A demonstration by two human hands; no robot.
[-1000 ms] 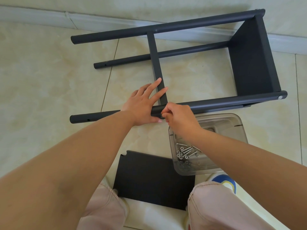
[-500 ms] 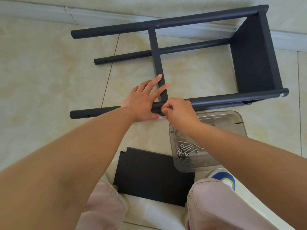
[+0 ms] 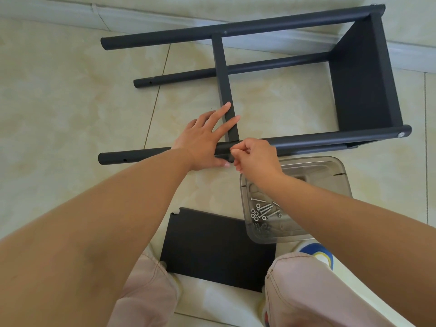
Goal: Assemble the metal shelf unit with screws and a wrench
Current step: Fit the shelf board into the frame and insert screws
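Fingers of the left hand (image 3: 200, 140) lie straight across the shelf frame (image 3: 306, 142); right hand (image 3: 256, 158) fingers pinch at its tube.

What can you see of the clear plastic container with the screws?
The clear plastic container is a rounded rectangular tub, grey-tinted and see-through, sitting upright and open on the tiled floor beside the near post of the shelf frame. Silver screws and small nuts lie loose at its near end. The right forearm crosses above it; whether it touches is unclear.
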